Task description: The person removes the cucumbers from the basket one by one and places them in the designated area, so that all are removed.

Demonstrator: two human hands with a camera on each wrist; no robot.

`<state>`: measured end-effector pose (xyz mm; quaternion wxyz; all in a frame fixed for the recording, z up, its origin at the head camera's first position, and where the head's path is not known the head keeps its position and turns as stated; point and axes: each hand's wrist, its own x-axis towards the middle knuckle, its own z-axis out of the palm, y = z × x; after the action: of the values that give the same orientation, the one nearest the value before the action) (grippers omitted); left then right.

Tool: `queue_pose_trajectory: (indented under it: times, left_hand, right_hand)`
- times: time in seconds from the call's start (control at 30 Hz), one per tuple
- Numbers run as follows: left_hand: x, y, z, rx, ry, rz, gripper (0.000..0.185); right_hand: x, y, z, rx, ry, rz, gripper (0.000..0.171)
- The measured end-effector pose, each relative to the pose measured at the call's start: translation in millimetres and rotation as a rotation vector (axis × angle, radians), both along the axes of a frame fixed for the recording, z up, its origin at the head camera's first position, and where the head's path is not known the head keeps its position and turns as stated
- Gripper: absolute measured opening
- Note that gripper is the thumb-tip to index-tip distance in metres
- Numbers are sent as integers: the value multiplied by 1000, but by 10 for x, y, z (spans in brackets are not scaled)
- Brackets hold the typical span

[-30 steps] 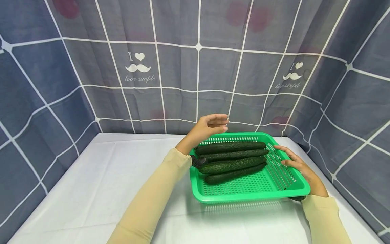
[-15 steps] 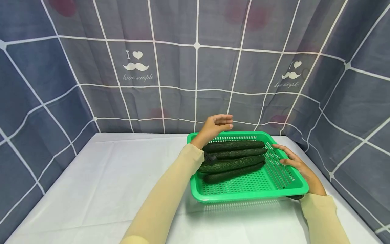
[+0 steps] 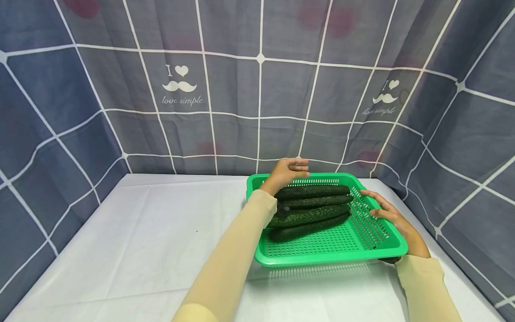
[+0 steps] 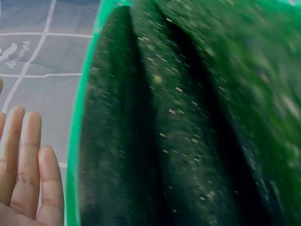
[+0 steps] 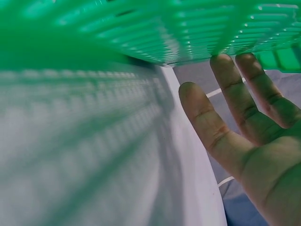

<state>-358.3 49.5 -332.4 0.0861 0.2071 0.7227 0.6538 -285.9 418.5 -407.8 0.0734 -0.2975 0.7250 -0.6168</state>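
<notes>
inside perforated basket (image 3: 330, 258), bumpy cucumbers (image 3: 311, 215)

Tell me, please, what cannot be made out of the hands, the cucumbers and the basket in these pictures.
- Head view: left ends of the upper three cucumbers, behind the left wrist and sleeve.
- Head view: lower fingers of the right hand, hidden by the green basket.
- Left wrist view: leftmost finger of the left hand, mostly cut off by the picture's edge.
- Left wrist view: skin of the rightmost cucumber, blurred.
</notes>
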Motion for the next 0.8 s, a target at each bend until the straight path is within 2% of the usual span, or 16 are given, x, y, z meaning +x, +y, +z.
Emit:
queue_pose_trajectory:
  times: [0.3,0.4,0.53,0.63,0.8]
  left_hand:
    - [-19,90,-53,-92,-27,6,44]
    - [-18,122,-82,-147,-32,7,43]
    - [-22,131,-113,-226,-25,27,41]
    - [-45,129,-135,-285,-13,38,40]
    - [-81,143,-167,-374,-8,21,43]
  right_hand:
    - [-12,5,9,-83,-90,68,69]
    - [-8,2,-2,-22,-40,12,68]
    - [-15,-10,-17,120,74,-107,68]
    - [-29,-11,-17,151,99,-130,68]
    - [-22,-8,-12,127,82,-115,69]
